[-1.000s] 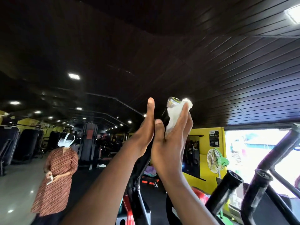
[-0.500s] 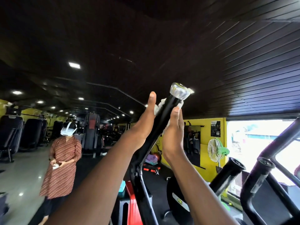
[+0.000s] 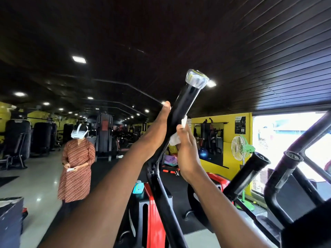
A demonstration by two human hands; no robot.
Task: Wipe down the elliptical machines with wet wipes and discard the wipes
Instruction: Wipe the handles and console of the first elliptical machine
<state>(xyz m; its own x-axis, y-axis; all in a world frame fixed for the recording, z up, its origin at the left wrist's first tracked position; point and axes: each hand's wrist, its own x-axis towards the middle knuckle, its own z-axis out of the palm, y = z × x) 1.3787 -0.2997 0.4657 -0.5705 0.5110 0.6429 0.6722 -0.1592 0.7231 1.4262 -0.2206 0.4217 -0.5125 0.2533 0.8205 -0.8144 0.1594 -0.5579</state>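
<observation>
Both arms raised to the black, upward-slanting elliptical handlebar with clear plastic end cap [image 3: 180, 111]. My left hand [image 3: 157, 129] lies flat against its left side, fingers straight. My right hand [image 3: 186, 149] presses a crumpled white wet wipe [image 3: 176, 138] against the bar's right side, fingers curled over it, well below the cap.

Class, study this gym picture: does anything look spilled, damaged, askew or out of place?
Nothing stands out. The right hand holds a white wipe against the black handlebar, the left hand rests flat on its other side, and no spill or damage shows.
</observation>
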